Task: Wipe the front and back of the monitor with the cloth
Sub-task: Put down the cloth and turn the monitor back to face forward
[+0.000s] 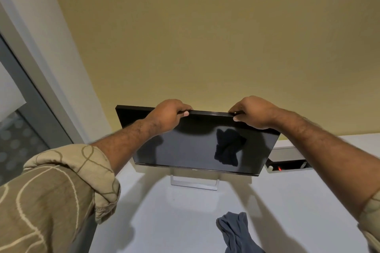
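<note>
Both hands grip the top edge of a flat black monitor (197, 146) on a white bench (185, 222): left hand (167, 115), right hand (254, 112), fingers curled over. It looks rigid, top-heavy, with a fragile screen. A limp grey cloth (234, 232) lies nearby.

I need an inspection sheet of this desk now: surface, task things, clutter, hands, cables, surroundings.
Surface: white desk, shadows of both arms on it.
Job's things: monitor on its stand, screen dark; cloth lies crumpled on the desk in front, held by no hand.
Clutter: nothing seen.
Hands: left hand and right hand each grip the monitor's top edge.
Cables: nothing seen.
Surroundings: yellow wall behind; window frame at left; desk box with a small red light at right.
</note>
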Motion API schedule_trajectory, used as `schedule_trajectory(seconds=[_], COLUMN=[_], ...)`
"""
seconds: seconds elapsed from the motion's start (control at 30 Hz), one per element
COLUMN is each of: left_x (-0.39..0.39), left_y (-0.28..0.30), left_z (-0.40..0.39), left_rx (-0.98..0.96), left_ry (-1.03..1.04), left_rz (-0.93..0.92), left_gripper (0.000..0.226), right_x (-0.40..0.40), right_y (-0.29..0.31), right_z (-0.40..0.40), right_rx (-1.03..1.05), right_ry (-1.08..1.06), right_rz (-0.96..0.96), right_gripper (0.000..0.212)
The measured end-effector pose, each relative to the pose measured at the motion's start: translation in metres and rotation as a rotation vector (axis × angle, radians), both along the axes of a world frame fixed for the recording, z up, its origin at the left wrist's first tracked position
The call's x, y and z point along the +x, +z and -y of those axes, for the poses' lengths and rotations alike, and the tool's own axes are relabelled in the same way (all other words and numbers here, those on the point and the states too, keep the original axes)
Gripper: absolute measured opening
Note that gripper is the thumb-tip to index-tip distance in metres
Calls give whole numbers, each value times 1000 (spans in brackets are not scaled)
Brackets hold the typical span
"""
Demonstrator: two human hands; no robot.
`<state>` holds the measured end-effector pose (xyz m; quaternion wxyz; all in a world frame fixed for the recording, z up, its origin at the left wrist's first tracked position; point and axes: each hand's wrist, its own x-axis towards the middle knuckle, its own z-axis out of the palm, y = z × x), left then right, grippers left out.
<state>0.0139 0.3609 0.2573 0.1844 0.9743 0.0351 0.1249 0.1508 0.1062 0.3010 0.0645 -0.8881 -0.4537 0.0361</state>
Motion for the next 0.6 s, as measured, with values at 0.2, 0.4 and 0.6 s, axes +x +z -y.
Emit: schedule_trajectory(seconds=[0.2,0.4,0.6], left_x=[9,11,6], left_y=[-1,-1,-2], left_z=[-1,-3,-1], left_rx=[-85,-110,-106], left_ry=[120,198,199], left_rz=[-39,-26,-5], left_gripper=[28,32,33], right_x=[14,22,22], right_y=[-8,-14,-20], right_z=[-17,-30,-30], right_rx=[50,97,132], right_ry=[-79,-100,-115], right_rz=[2,26,4], right_gripper=[28,32,32])
